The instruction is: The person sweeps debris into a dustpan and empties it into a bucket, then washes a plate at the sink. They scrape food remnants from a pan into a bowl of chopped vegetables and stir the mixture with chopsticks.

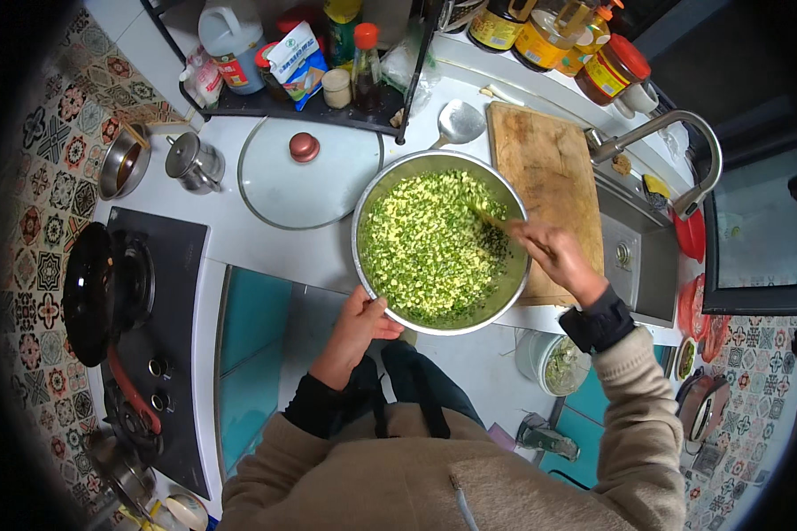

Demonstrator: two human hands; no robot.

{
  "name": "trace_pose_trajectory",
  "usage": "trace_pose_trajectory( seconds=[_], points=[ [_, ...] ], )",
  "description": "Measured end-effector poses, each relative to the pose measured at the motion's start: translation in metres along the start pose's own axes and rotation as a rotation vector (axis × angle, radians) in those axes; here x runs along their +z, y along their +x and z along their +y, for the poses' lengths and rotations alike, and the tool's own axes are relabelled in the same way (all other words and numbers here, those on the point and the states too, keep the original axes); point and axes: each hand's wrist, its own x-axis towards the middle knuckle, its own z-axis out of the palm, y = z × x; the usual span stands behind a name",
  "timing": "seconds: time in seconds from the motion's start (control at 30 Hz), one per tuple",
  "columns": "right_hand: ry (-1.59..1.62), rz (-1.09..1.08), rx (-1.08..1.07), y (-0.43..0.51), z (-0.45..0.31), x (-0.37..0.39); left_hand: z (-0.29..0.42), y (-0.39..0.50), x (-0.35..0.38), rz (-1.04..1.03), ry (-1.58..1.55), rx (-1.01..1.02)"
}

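A large steel bowl (pixel 522 285) stands at the counter's front edge, overhanging it a little. It is filled with a chopped green and pale-yellow mixture (pixel 432 239). My left hand (pixel 362 322) grips the near-left rim, thumb on top and fingers below. Over the right rim, my right hand (pixel 554 255) is closed around a thin wooden stirring utensil (pixel 491 216), whose tip is in the mixture. Motion blur hides whether it is a pair of chopsticks or a single stick. Dark bits of the mixture show beside its tip.
Right of the bowl lies a wooden cutting board (pixel 544 159), beside the sink (pixel 647 265) with its arched faucet (pixel 704 143). A glass lid (pixel 292 186) rests at the left, and a metal turner (pixel 461 121) behind. A wok (pixel 88 292) sits on the gas stove (pixel 173 265).
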Motion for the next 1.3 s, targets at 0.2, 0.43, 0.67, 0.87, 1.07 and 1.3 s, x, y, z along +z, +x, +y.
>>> trace_pose_trajectory(
  seconds=[0.2, 0.43, 0.67, 0.87, 1.07, 1.3],
  points=[
    [0.265, -0.199, 0.287, -0.058, -0.084, 0.003, 0.0, 0.0, 0.002, 0.002, -0.049, 0.004],
    [0.604, 0.065, 0.382, -0.014, -0.093, 0.024, 0.002, 0.0, 0.001, 0.014, -0.008, -0.004],
    [0.222, -0.39, -0.039, -0.03, -0.117, 0.022, 0.002, 0.0, 0.001, -0.002, -0.016, -0.004],
    [0.265, 0.064, 0.146, -0.018, -0.047, 0.032, 0.002, -0.002, 0.002, 0.007, -0.012, 0.01],
    [0.461, 0.303, 0.253, 0.014, -0.036, 0.021, 0.0, -0.001, -0.001, -0.014, -0.02, 0.022],
    [0.221, -0.076, 0.112, -0.039, -0.066, 0.026, 0.002, 0.0, -0.002, -0.012, -0.01, 0.019]
  ],
)
